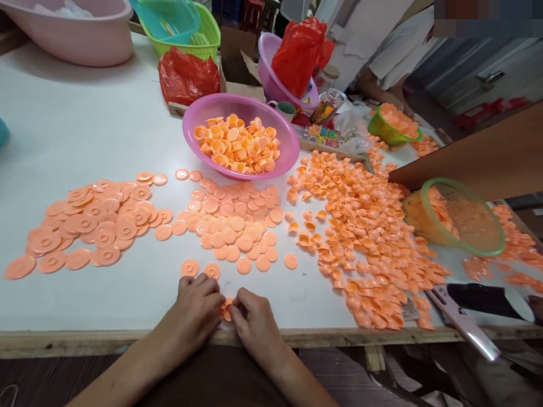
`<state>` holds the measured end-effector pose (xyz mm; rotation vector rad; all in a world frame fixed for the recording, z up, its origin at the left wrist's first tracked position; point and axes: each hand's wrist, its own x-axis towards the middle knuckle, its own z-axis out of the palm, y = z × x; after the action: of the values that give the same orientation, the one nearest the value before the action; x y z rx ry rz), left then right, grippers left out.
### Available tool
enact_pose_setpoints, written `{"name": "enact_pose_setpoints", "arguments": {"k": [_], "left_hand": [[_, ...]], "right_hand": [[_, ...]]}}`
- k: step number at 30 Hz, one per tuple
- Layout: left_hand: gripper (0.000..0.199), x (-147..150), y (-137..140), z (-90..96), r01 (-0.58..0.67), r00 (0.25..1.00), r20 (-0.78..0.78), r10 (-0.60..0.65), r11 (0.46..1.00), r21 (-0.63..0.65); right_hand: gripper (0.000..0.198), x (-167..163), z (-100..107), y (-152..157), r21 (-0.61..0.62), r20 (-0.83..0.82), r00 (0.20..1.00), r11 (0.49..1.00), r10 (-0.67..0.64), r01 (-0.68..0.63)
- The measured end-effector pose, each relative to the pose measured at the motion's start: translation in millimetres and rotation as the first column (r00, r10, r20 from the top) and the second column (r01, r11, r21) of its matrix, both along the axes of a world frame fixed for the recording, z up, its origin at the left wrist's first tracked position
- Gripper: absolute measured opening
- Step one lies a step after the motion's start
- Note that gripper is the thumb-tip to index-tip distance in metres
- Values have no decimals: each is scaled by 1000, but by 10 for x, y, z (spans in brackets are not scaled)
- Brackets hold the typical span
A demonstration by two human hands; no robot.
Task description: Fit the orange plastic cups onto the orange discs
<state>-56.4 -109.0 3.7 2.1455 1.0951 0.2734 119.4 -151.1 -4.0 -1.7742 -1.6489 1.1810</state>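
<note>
Close to the table's front edge, my left hand and my right hand meet around a small orange plastic piece. Fingers of both hands are closed on it, and they hide most of its shape. Two orange discs lie just beyond my left hand. Flat orange discs are spread out ahead, and larger ringed discs lie heaped to the left. On the right is a wide pile of small orange cup-shaped pieces. A pink basin beyond the discs holds more cup-like orange pieces.
A green strainer basket lies tilted at the right, near a pink metal bar. Red plastic bags, a mug and a cardboard box line the back. Another person's arm reaches by a green bowl.
</note>
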Motion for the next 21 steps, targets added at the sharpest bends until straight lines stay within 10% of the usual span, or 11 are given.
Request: {"name": "enact_pose_setpoints", "arguments": {"k": [5, 21], "left_hand": [[18, 136, -23, -16, -105, 994, -54, 97, 980, -171], [30, 140, -156, -125, -74, 996, -44, 77, 994, 76]], "right_hand": [[22, 4, 7, -19, 25, 56, 997, 999, 44, -45], [22, -37, -38, -71, 72, 12, 1000, 997, -16, 15]]}}
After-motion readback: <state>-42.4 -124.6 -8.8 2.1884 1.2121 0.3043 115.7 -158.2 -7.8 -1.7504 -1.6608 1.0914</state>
